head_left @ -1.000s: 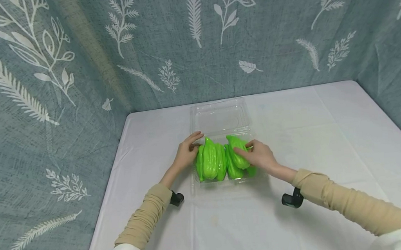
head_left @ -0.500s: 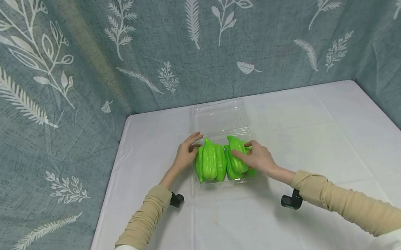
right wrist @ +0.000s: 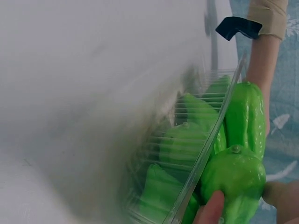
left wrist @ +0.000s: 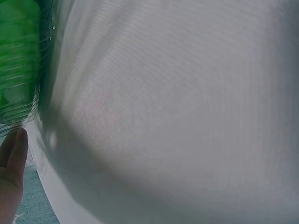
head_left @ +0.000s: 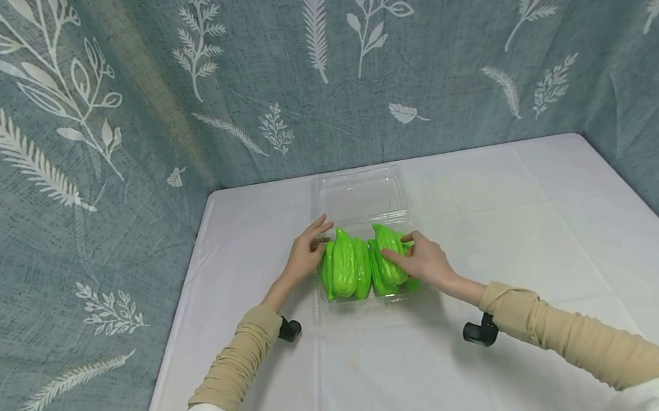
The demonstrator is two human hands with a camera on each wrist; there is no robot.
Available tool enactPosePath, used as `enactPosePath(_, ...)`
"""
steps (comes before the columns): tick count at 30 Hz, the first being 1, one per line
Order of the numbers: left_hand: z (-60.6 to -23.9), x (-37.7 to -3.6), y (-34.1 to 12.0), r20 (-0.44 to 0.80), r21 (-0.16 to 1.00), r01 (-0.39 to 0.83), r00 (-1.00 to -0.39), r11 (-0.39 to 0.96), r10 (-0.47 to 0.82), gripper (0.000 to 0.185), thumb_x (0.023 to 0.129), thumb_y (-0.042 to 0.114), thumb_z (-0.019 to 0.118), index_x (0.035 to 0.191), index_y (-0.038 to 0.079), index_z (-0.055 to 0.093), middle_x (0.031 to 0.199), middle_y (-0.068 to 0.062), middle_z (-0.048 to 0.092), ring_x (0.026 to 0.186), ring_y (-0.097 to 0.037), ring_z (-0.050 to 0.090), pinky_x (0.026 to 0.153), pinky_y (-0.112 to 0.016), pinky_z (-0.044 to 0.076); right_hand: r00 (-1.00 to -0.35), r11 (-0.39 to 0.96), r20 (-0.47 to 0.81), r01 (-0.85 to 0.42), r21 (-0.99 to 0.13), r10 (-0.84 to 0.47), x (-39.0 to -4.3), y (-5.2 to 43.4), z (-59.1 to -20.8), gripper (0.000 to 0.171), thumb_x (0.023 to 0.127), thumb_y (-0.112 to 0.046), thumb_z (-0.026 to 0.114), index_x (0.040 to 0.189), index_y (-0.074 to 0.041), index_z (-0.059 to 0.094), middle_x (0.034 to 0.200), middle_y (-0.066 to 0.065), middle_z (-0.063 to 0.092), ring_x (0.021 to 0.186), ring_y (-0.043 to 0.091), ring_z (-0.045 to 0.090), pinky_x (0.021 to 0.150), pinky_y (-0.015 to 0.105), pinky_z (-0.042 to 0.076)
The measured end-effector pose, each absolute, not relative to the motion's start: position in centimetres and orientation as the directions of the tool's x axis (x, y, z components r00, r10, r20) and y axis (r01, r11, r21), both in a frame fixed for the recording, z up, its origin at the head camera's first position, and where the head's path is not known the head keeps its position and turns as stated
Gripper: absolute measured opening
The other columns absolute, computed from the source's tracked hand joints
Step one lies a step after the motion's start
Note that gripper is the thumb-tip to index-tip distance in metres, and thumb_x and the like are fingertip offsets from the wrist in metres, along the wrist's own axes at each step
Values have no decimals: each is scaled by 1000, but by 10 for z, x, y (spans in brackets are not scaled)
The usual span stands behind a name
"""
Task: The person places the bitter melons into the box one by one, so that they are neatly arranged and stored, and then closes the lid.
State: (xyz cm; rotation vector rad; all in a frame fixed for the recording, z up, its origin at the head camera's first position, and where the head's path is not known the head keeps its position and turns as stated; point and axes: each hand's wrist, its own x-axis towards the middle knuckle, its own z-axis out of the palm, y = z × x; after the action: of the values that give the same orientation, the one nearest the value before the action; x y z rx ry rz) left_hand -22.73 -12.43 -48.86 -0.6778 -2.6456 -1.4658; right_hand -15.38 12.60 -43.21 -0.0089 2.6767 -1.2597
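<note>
A clear plastic clamshell box (head_left: 337, 301) lies with its lid folded back, filled with several glossy, ridged green peppers (head_left: 344, 265). On its right side, my right hand (head_left: 425, 259) grips the upper green pepper (head_left: 390, 259) between thumb and fingers. In the right wrist view the thumb presses that pepper's blunt end (right wrist: 233, 175), above the box wall (right wrist: 205, 149). My left hand (head_left: 303, 253) is at the box's left side, fingers fairly straight. The left wrist view has its fingertips touching the ribbed wall; its thumb is partly hidden.
The transparent lid (head_left: 357, 193) lies flat behind the box, toward the back edge of the white-covered table (head_left: 510, 217). Patterned blue-green curtains (head_left: 272, 61) enclose the back and sides. A black wrist camera (head_left: 480, 331) juts from below the right forearm.
The upper right pepper has turned a little straighter and settled slightly lower, with my right hand still on it. The left hand has stayed at the box's side.
</note>
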Motion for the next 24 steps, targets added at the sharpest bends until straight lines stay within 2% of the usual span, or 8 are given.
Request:
enactPosePath(6,-487,-227,-123,231,775,383,-912,503,339,44,86,-7,43,128,6,48,144,-12,30,107,-27,57,92,-34,48,-985,626,-147,58,-778,-92,-154,129,-431,63,83,-42,57,122,5,43,79,11,59,55,21,60,42,22,44)
enactPosePath(15,-488,-228,-124,269,752,406,-908,520,320,45,85,-7,46,128,6,49,143,-11,31,109,-30,55,91,-35,48,-989,627,-128,56,-777,-70,-153,137,-430,61,83,-42,56,123,3,44,90,14,59,55,15,58,46,22,45)
enactPosePath(24,-489,-226,-123,321,744,401,-916,534,240,45,87,6,52,131,9,45,143,-11,31,112,-29,53,91,-32,48,-999,645,-29,0,-764,-34,-157,147,-430,54,86,-42,53,119,0,50,97,17,61,78,24,59,57,25,47)
